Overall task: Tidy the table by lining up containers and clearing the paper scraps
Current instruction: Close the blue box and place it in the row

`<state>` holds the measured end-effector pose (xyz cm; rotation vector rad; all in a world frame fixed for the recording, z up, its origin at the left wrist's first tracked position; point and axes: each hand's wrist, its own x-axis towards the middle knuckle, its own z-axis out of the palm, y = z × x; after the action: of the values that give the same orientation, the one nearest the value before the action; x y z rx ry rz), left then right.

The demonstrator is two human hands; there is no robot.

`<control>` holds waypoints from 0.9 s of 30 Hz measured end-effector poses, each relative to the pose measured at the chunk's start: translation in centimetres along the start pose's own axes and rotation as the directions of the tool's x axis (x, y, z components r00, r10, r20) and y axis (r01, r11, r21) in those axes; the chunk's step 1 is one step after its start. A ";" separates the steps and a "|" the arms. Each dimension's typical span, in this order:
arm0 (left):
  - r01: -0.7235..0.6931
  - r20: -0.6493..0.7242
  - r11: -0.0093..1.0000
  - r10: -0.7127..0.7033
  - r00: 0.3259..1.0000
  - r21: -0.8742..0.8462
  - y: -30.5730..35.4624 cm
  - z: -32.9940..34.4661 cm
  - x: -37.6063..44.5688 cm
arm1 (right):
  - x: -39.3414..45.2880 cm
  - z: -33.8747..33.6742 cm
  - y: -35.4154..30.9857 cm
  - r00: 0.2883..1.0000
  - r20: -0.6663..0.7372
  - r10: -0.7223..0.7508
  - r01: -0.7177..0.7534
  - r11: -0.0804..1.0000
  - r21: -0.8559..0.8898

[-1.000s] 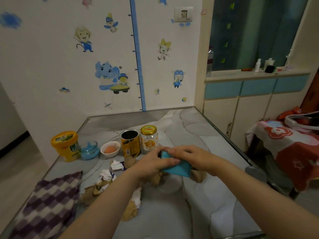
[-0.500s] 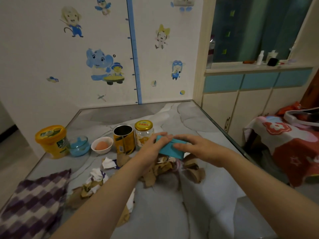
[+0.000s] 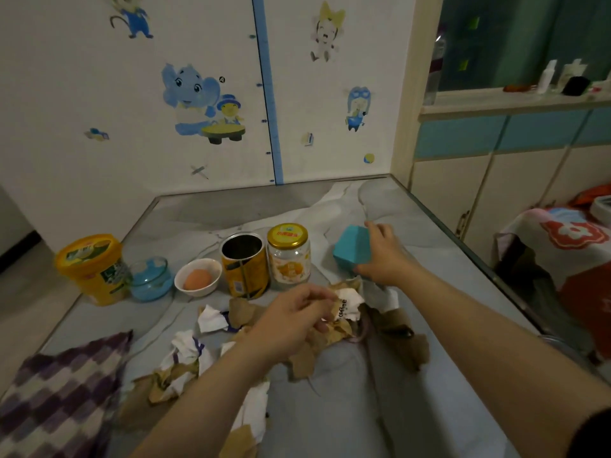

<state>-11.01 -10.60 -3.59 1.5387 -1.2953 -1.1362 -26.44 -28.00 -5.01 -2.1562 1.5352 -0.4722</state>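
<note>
Tabletop (image 3: 429,246): egg (image 3: 197,279) in white bowl (image 3: 185,287)

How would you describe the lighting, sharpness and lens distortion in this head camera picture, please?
Head view: dim, cool indoor light with soft shadows and no strong glare on the grey marble-patterned table; wide-angle bending curves the blue vertical wall stripe; the left hand looks slightly smeared; the yellow-lidded glass jar stays fairly sharp.
</note>
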 end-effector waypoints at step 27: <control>-0.010 0.089 0.993 -0.001 0.996 0.119 0.5 1.3 -2.7 | -3.4 -4.1 2.0 0.983 0.185 -0.009 0.057 0.966 -0.253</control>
<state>-12.56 -8.00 -3.14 1.5859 -1.4485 -1.1536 -31.22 -26.01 -2.72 -2.3475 1.5290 -0.0824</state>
